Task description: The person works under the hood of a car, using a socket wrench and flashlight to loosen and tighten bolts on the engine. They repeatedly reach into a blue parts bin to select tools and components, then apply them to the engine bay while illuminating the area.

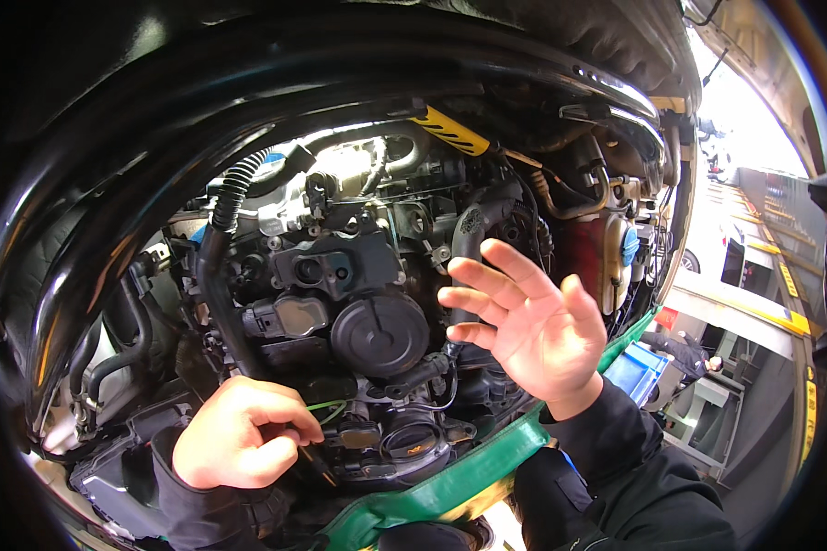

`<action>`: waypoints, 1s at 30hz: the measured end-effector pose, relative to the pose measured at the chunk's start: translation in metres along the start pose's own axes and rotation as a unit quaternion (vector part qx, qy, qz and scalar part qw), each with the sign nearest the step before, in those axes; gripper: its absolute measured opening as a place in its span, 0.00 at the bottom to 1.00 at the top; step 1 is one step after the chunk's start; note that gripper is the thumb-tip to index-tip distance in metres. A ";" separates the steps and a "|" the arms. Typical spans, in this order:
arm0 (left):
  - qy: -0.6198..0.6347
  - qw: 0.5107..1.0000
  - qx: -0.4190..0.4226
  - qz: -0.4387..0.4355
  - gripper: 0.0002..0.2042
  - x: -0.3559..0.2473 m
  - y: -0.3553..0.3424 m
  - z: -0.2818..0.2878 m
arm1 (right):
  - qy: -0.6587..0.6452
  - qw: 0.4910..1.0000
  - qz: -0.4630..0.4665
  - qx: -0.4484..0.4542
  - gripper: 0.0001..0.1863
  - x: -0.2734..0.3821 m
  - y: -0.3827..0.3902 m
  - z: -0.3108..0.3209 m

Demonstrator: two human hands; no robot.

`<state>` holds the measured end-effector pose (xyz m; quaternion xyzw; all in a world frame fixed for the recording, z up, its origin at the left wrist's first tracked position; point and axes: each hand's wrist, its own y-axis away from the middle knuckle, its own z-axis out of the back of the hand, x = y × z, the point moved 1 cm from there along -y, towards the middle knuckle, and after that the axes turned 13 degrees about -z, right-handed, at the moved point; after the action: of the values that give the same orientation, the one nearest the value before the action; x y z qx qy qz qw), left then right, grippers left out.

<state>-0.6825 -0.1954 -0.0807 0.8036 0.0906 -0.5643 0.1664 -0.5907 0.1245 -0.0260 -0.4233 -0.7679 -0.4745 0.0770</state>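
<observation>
My left hand (248,436) is closed, its fingers curled, over the front left of the engine (340,262). What it holds, if anything, is hidden; a thin dark piece shows just below it, and a green loop (333,409) of wire or cord lies beside the fingers. Palm up and fingers spread, my right hand (540,335) hovers over the engine's right side with nothing in it. Between and beyond the hands are a round black cap-like cover (379,332) and a dark housing (345,262). A dark round cap (413,443) sits nearer to me.
The raised black hood (340,64) arches overhead. A yellow slotted piece (455,131) lies at the back. A green cover (459,473) drapes the front edge. At right are a blue-capped reservoir (628,246), a blue bin (636,372) and another person (689,354).
</observation>
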 end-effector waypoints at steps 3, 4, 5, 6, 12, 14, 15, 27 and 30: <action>0.007 1.000 -0.022 -0.008 0.12 -0.001 0.002 -0.002 | 0.062 0.997 -0.002 -0.051 0.38 -0.006 0.005 0.000; 0.010 1.000 -0.024 -0.007 0.11 -0.002 0.002 -0.003 | 0.092 0.993 0.001 -0.069 0.37 -0.008 0.007 0.001; 0.014 1.000 -0.027 -0.007 0.11 -0.003 0.003 -0.003 | 0.101 0.991 -0.002 -0.091 0.35 -0.012 0.009 0.002; 0.019 0.999 -0.028 -0.009 0.11 -0.004 0.003 -0.004 | 0.181 0.973 0.023 -0.140 0.34 -0.015 0.012 0.005; 0.029 0.999 -0.015 0.005 0.12 -0.005 0.002 -0.004 | 0.578 0.732 0.297 -0.205 0.31 -0.049 0.037 0.025; 0.014 1.000 0.010 0.005 0.12 0.001 0.003 -0.004 | 0.576 0.735 0.305 -0.186 0.32 -0.070 0.052 0.028; 0.022 0.999 0.019 -0.018 0.12 0.004 0.004 -0.005 | 0.566 0.750 0.284 -0.191 0.32 -0.082 0.059 0.028; 0.114 0.986 0.061 0.104 0.15 -0.050 -0.019 -0.036 | 0.331 0.911 0.203 -0.138 0.56 -0.114 0.137 -0.004; 0.069 0.983 0.170 0.002 0.14 -0.077 -0.030 -0.104 | 0.293 0.931 0.195 -0.099 0.69 -0.108 0.150 0.001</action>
<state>-0.6284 -0.1259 0.0185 0.8574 0.0032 -0.5142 0.0215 -0.4139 0.0910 0.0168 -0.4127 -0.5623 -0.6269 0.3471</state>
